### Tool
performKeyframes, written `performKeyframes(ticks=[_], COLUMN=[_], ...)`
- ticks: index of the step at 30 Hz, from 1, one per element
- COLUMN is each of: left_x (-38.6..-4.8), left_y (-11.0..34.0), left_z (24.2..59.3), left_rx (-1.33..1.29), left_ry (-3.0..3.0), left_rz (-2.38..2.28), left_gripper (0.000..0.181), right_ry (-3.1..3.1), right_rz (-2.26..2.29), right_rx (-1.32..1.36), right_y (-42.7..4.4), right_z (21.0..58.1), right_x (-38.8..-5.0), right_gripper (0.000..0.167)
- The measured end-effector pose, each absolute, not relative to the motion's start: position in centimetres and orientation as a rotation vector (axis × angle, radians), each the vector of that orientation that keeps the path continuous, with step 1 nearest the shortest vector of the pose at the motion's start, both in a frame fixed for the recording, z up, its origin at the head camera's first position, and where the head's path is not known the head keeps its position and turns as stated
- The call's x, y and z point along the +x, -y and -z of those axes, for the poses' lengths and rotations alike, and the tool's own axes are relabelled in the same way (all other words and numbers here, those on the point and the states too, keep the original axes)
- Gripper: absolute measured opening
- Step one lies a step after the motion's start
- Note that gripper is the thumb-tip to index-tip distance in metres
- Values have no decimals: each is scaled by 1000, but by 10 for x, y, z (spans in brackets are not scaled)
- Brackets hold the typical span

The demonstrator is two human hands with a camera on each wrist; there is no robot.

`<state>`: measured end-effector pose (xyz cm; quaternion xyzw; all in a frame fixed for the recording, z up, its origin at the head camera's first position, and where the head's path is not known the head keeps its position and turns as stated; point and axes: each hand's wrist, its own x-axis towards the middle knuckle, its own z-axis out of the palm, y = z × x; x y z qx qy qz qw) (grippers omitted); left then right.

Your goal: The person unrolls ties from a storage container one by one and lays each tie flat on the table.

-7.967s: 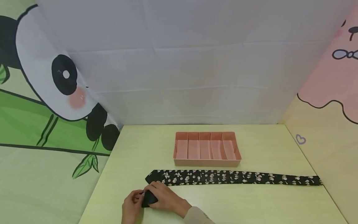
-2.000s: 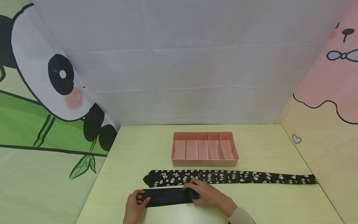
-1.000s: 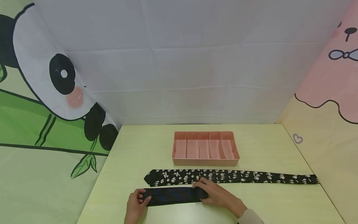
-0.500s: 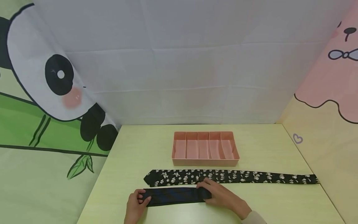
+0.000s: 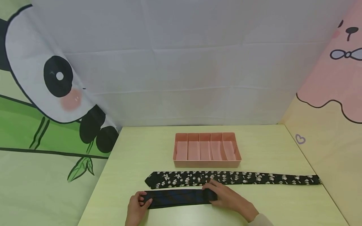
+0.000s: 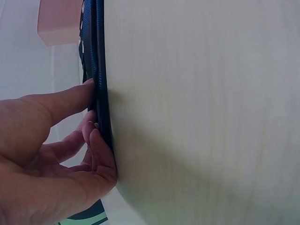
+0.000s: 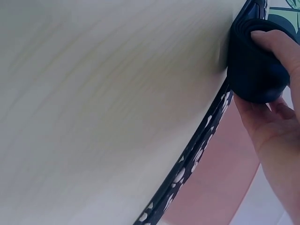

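A dark navy necktie [image 5: 175, 198] with faint stripes lies along the table, its right part wound into a thick roll [image 7: 258, 65]. My left hand [image 5: 137, 207] pinches its left end between thumb and fingers; the left wrist view shows the layered edge [image 6: 97, 56] there. Around the roll, my right hand [image 5: 226, 197] curls thumb and fingers, with the thumb at the coil's open side in the right wrist view. Just beyond lies a black necktie [image 5: 249, 178] with a white print, stretched flat, its pointed end to the left. My right fingertips are close to its near edge.
Behind the ties stands a pink tray [image 5: 207, 164] divided into several compartments. The pale yellow table [image 5: 135, 150] meets a white cloth wall [image 5: 183, 78] at the back and printed cloth walls at left and right.
From a compact bundle between both hands, the navy tie has been unrolled to the right. My right hand has moved rightward with the roll, while my left hand stays at the left end.
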<state>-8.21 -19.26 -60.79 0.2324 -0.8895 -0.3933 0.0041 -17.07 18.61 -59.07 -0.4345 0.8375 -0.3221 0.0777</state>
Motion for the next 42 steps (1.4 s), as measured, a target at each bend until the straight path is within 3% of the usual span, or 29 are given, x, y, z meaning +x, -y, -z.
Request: performKeyframes(ticks=[23,42], left_x=[-81,-82], left_y=[194,194], left_z=[609,612], left_rx=[717,702], left_ry=[2783,2777], left_rz=[1240,1220], left_gripper=[35,34], right_ry=[-2554,-2541], right_rz=[974,905], right_rx=[-1355,-1246], right_y=[-209,-221], right_z=[596,590], right_x=[-171,-170], right_gripper=[52,52])
